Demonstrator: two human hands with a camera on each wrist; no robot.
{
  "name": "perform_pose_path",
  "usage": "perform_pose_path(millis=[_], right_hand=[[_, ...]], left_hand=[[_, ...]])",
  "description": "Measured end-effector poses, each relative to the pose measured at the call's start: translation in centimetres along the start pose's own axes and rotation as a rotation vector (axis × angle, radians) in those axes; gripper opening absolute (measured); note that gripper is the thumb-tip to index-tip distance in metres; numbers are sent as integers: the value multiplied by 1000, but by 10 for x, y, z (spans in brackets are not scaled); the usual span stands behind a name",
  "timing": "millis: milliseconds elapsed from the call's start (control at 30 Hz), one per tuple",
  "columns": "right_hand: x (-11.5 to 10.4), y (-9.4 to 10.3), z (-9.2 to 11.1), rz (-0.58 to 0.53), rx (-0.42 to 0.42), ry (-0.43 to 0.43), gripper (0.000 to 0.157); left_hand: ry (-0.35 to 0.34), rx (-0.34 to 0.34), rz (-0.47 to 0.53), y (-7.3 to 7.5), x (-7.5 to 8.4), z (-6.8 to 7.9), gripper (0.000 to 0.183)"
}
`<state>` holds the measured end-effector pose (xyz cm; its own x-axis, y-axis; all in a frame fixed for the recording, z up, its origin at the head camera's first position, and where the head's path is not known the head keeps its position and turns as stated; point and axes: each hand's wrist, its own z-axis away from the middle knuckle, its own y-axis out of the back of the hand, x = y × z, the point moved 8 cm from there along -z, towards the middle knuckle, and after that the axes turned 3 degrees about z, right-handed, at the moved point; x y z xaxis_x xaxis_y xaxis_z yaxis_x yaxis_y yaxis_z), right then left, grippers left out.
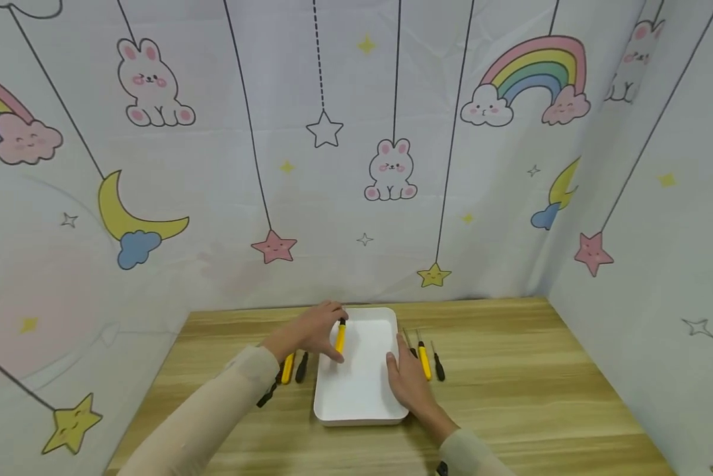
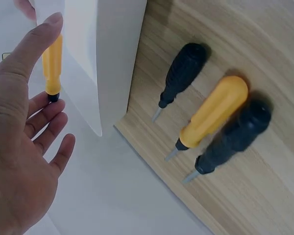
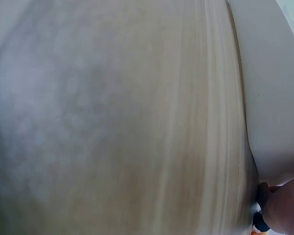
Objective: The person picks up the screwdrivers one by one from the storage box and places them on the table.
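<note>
Over the left part of the white tray (image 1: 365, 377), my left hand (image 1: 317, 330) pinches a screwdriver with a yellow handle (image 2: 52, 66) between thumb and fingers. The handle's black collar (image 2: 53, 97) lies at the fingertips in the left wrist view. My right hand (image 1: 412, 383) holds the tray's right side, thumb over the rim and fingers along the outer wall. Only a small part of that hand (image 3: 284, 210) shows in the right wrist view, at the lower right corner beside the tray's outer wall (image 3: 274, 98).
Left of the tray lie a slim black screwdriver (image 2: 185, 68), a yellow screwdriver (image 2: 215, 110) and a thick black one (image 2: 235, 134). Right of it are another yellow screwdriver (image 1: 424, 360) and black screwdrivers, including one (image 1: 438, 367) farthest right. A patterned curtain (image 1: 344, 198) stands behind the wooden table (image 1: 511, 383).
</note>
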<state>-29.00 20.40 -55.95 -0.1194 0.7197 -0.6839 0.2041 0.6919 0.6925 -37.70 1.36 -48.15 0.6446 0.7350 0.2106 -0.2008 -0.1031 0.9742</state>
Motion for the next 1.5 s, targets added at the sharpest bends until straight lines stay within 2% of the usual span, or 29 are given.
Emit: perform_pose_path(millis=[133, 233, 500, 800, 1233, 1500], right_hand=[[2, 1, -3, 10, 8, 5, 57], [3, 1, -4, 11, 6, 4, 58], [0, -2, 0, -1, -12, 8, 58], [2, -2, -1, 7, -5, 14, 58], [3, -4, -2, 6, -15, -1, 58], [2, -2, -2, -2, -11, 10, 58]], left_hand=[[-21, 36, 0, 11, -4, 7, 94], [-17, 36, -37, 16, -10, 11, 96], [6, 27, -89, 22, -23, 26, 101], [-3, 53, -102, 30, -28, 34, 99], [29, 47, -109, 30, -45, 46, 98], [84, 11, -106, 29, -62, 53, 99]])
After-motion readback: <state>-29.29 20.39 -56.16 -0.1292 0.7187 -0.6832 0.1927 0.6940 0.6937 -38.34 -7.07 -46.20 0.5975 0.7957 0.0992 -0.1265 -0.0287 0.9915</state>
